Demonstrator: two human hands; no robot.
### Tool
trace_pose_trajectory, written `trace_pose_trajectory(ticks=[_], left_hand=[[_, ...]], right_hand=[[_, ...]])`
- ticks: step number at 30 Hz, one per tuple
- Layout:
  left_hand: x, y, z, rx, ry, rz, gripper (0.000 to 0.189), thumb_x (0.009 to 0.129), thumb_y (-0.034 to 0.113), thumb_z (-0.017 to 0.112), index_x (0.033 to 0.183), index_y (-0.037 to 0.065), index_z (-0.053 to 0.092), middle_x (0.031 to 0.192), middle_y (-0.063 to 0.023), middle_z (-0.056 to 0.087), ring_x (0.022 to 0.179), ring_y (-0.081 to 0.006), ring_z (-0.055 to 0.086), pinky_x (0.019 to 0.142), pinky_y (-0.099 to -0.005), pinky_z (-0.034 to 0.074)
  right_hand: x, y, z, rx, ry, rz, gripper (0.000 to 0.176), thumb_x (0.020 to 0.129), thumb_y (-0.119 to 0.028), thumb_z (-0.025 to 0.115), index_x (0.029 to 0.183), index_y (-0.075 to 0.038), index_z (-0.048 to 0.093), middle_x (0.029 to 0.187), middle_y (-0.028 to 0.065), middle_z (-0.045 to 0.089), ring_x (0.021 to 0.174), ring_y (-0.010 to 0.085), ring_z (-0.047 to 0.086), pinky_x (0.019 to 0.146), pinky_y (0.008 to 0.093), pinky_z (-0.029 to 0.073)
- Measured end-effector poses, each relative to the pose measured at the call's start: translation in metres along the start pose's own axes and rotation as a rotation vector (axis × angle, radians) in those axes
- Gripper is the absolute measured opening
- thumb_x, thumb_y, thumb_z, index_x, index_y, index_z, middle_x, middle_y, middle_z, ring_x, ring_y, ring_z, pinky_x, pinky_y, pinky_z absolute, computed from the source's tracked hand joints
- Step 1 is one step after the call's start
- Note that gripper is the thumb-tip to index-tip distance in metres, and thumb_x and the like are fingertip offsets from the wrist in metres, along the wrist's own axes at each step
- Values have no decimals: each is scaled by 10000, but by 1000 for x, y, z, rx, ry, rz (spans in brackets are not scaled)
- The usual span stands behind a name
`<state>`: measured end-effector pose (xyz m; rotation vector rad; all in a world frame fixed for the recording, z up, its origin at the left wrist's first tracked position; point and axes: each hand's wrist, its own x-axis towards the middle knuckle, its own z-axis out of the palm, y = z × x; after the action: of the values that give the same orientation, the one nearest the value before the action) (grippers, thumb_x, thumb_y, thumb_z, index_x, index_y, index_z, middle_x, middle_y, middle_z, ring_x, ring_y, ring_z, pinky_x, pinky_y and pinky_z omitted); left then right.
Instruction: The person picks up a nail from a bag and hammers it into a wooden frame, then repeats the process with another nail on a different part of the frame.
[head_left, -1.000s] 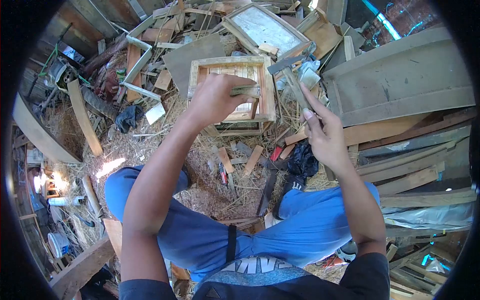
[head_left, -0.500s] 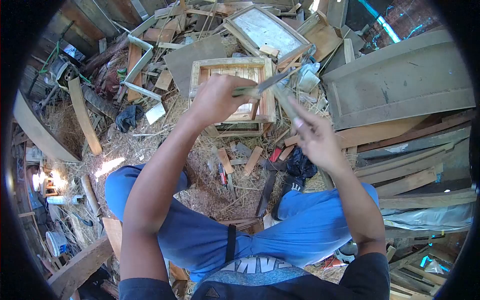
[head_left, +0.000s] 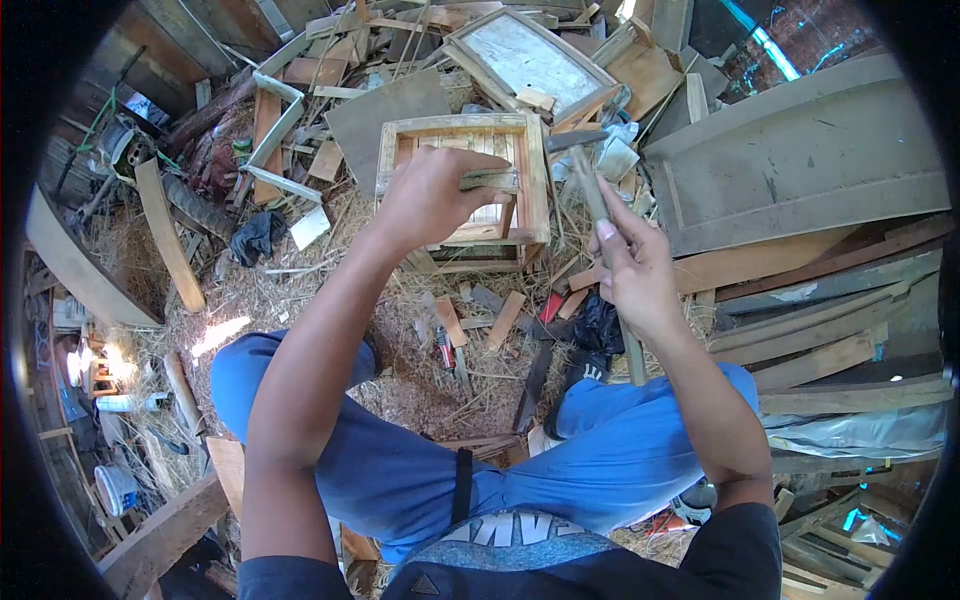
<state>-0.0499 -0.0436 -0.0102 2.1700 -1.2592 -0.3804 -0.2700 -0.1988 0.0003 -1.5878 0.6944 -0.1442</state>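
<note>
My right hand (head_left: 632, 265) is wrapped round the wooden handle of a hammer (head_left: 597, 208). The dark head points up and away, beside the right edge of a wooden frame (head_left: 538, 190), and the handle's butt hangs down over my right knee. With my left hand (head_left: 430, 195) I pinch a short wooden piece (head_left: 488, 181) above the frame. Its right end faces the hammer, with a gap between them. The frame stands on the littered ground in front of me, slats showing inside it, partly hidden by my left hand.
Behind the frame leans a glazed panel (head_left: 535, 62) among scrap boards. A large panel (head_left: 800, 160) and stacked planks (head_left: 820, 345) take up the right side. Between my legs lie wood offcuts (head_left: 507, 320) and a red-handled tool (head_left: 445, 350) on straw and shavings.
The hammer has swung back to the right, away from the wooden piece, and its handle now tilts more upright. My left hand has stayed nearly in place.
</note>
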Motion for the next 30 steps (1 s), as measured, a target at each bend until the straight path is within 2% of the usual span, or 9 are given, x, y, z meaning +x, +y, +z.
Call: trace_pose_trajectory(ticks=[5, 7, 11, 14, 16, 19, 25, 28, 30], left_hand=[[1, -6, 3, -5, 7, 16, 387, 884, 233, 830, 1241, 95, 772, 1126, -189, 777, 1042, -373, 747, 901, -445, 573], [2, -7, 3, -14, 21, 43, 385, 883, 236, 830, 1240, 101, 774, 1123, -187, 777, 1039, -374, 747, 898, -445, 573], [1, -9, 6, -14, 61, 58, 371, 867, 257, 841, 1210, 123, 793, 1051, -187, 780, 993, -376, 749, 858, -460, 574], [1, -11, 8, -1, 94, 75, 357, 856, 270, 844, 1190, 148, 808, 995, -183, 783, 943, -378, 750, 825, -478, 575], [1, -10, 8, 10, 101, 84, 358, 856, 265, 843, 1192, 147, 807, 1003, -183, 782, 940, -377, 750, 828, -477, 575], [0, -5, 3, 53, 64, 44, 366, 855, 263, 844, 1202, 152, 805, 1022, -184, 781, 937, -376, 749, 831, -472, 577], [0, -1, 0, 6, 28, 19, 395, 857, 220, 832, 1234, 118, 776, 1088, -189, 774, 1016, -377, 746, 885, -454, 574], [0, 3, -3, 39, 7, -14, 390, 860, 211, 829, 1235, 117, 777, 1106, -183, 774, 1025, -374, 745, 896, -459, 572], [0, 2, -1, 17, 14, 9, 399, 859, 190, 830, 1246, 113, 775, 1094, -191, 775, 1007, -374, 750, 886, -453, 576]], right_hand=[[-2, -5, -2, -21, -134, 65, 558, 1120, -63, 494, 1646, -242, 436, 936, -18, 569, 617, 15, 419, 500, 187, 366], [2, -4, -8, 32, -59, -12, 591, 1102, -21, 484, 1646, -249, 441, 961, 9, 588, 635, 56, 466, 575, 238, 492], [-12, -28, -7, -35, -46, -146, 612, 1082, 15, 481, 1643, -228, 447, 994, 25, 627, 682, 66, 501, 609, 257, 502], [-8, -28, -22, -219, -95, -158, 634, 1036, 64, 497, 1615, -194, 482, 1013, 101, 664, 711, 173, 596, 667, 330, 538], [2, -18, -27, -722, -18, -767, 707, 950, 128, 515, 1590, -172, 508, 1050, 182, 662, 810, 323, 665, 762, 405, 557], [-12, -31, -25, -815, -58, -517, 770, 877, 158, 529, 1571, -174, 534, 1052, 211, 639, 890, 420, 659, 842, 447, 554], [-10, -29, -26, -684, 108, -780, 808, 847, 152, 553, 1569, -211, 541, 1045, 183, 647, 893, 399, 672, 831, 482, 548], [-18, -37, -32, -1088, 36, -589, 802, 853, 153, 559, 1565, -215, 548, 1080, 171, 658, 886, 390, 676, 821, 463, 563], [-12, -33, -35, -954, 85, -664, 816, 845, 151, 564, 1567, -228, 544, 1089, 159, 658, 886, 389, 679, 824, 462, 572]])
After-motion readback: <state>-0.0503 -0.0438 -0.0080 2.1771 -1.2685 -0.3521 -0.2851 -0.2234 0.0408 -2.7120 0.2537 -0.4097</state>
